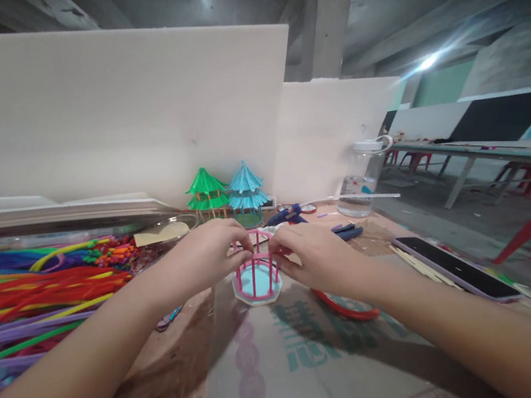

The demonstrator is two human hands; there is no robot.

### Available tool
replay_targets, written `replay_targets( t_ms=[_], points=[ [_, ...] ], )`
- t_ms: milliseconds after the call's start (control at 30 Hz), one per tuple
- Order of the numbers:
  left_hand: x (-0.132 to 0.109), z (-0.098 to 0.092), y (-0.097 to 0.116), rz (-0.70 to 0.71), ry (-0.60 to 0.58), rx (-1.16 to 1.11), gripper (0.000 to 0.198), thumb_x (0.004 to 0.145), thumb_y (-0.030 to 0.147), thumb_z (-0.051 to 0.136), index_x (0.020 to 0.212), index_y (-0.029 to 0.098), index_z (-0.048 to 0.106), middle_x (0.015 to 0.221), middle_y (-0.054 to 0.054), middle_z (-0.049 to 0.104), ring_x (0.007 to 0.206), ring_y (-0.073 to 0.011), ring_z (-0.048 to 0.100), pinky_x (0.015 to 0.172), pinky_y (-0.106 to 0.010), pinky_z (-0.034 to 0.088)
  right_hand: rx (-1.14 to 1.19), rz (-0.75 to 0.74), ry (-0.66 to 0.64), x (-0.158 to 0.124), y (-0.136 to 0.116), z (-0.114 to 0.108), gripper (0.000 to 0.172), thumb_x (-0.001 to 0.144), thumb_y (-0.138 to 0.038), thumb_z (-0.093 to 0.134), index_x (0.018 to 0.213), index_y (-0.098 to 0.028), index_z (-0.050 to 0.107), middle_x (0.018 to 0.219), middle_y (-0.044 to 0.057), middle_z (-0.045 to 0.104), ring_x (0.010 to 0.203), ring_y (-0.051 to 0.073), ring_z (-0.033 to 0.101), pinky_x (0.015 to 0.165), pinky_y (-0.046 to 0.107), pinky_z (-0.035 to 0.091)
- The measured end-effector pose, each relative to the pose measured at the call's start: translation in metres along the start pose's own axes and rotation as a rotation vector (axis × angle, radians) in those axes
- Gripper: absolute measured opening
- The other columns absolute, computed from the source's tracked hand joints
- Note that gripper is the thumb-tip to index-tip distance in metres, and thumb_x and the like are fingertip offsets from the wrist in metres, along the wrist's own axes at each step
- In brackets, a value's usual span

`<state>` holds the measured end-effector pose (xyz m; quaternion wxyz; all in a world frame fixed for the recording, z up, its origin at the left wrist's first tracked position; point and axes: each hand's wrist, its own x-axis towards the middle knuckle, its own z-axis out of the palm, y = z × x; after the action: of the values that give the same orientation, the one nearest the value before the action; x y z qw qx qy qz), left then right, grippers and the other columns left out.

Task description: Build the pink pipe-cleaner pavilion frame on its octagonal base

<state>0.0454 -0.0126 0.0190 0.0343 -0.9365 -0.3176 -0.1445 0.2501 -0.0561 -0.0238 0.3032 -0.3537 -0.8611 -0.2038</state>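
In front of me stands a small pink frame [254, 280] with several upright posts and rings, seemingly made of pipe cleaners. It rests on a light-blue base [264, 282] with a pale, many-sided edge. My left hand [208, 254] pinches the frame's upper left side with thumb and fingertips. On the opposite side, my right hand [316, 251] has its fingers closed at the upper right post. Exactly what each fingertip presses is partly hidden. Behind the frame are two small tiered roofed models, a green pavilion [206, 191] and a blue pavilion [246, 185].
Bundles of colourful pipe cleaners [35, 293] fill the left side. A red ring [346, 310] lies beneath my right forearm. Behind are a blue glue gun [288, 214], dark-handled pliers [349, 233] and a water bottle [356, 185]. A phone [455, 267] lies at the right.
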Motion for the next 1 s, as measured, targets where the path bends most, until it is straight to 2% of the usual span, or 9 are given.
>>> replay_targets(
  t_ms=[200, 400, 600, 800, 900, 1000],
  points=[
    [0.0, -0.003, 0.003, -0.004, 0.002, 0.011, 0.018, 0.086, 0.022, 0.053, 0.087, 0.019, 0.071, 0.095, -0.004, 0.071, 0.088, -0.0194, 0.065, 0.074, -0.028, 0.047, 0.003, 0.018, -0.023, 0.0, 0.0, 0.001, 0.006, 0.084, -0.011, 0.058, 0.081, -0.016, 0.056, 0.074, 0.004, 0.064, 0.066, 0.016, 0.056, 0.059, 0.027, 0.034],
    [-0.003, -0.001, 0.002, 0.014, 0.036, -0.011, 0.018, 0.083, 0.016, 0.055, 0.082, 0.019, 0.072, 0.089, -0.004, 0.072, 0.084, -0.0185, 0.065, 0.073, -0.027, 0.049, -0.002, 0.032, 0.037, 0.002, -0.002, 0.005, 0.01, 0.082, -0.01, 0.058, 0.079, -0.018, 0.055, 0.072, 0.003, 0.064, 0.065, 0.016, 0.057, 0.058, 0.026, 0.036],
    [-0.005, 0.002, 0.008, 0.1, 0.285, -0.049, 0.024, 0.088, 0.021, 0.055, 0.104, 0.023, 0.073, 0.117, -0.01, 0.066, 0.11, -0.0239, 0.06, 0.093, -0.041, 0.05, -0.011, -0.013, 0.211, 0.007, 0.0, -0.003, 0.012, 0.086, -0.011, 0.054, 0.077, -0.018, 0.054, 0.066, 0.002, 0.063, 0.06, 0.015, 0.056, 0.056, 0.026, 0.037],
    [-0.006, 0.007, 0.023, 0.212, 0.469, -0.086, 0.025, 0.092, 0.02, 0.05, 0.102, 0.021, 0.072, 0.115, -0.011, 0.066, 0.109, -0.023, 0.06, 0.092, -0.04, 0.052, -0.003, 0.047, 0.182, 0.008, -0.004, -0.021, 0.011, 0.088, -0.016, 0.054, 0.077, -0.018, 0.056, 0.067, 0.001, 0.063, 0.06, 0.013, 0.056, 0.055, 0.024, 0.037],
    [-0.008, 0.003, 0.025, 0.208, 0.454, -0.092, 0.024, 0.092, 0.022, 0.05, 0.101, 0.02, 0.072, 0.114, -0.012, 0.066, 0.108, -0.0232, 0.06, 0.091, -0.04, 0.052, 0.009, 0.051, 0.187, 0.008, -0.006, -0.024, 0.009, 0.087, -0.016, 0.055, 0.078, -0.018, 0.057, 0.068, 0.001, 0.063, 0.061, 0.014, 0.056, 0.056, 0.024, 0.037],
    [-0.008, -0.005, 0.02, 0.138, 0.359, -0.067, 0.023, 0.091, 0.023, 0.052, 0.094, 0.02, 0.074, 0.113, -0.011, 0.067, 0.107, -0.0238, 0.061, 0.092, -0.04, 0.052, 0.02, 0.041, 0.186, 0.007, -0.005, -0.021, 0.009, 0.087, -0.015, 0.054, 0.079, -0.018, 0.057, 0.07, 0.003, 0.065, 0.063, 0.015, 0.058, 0.057, 0.025, 0.038]
  ],
)
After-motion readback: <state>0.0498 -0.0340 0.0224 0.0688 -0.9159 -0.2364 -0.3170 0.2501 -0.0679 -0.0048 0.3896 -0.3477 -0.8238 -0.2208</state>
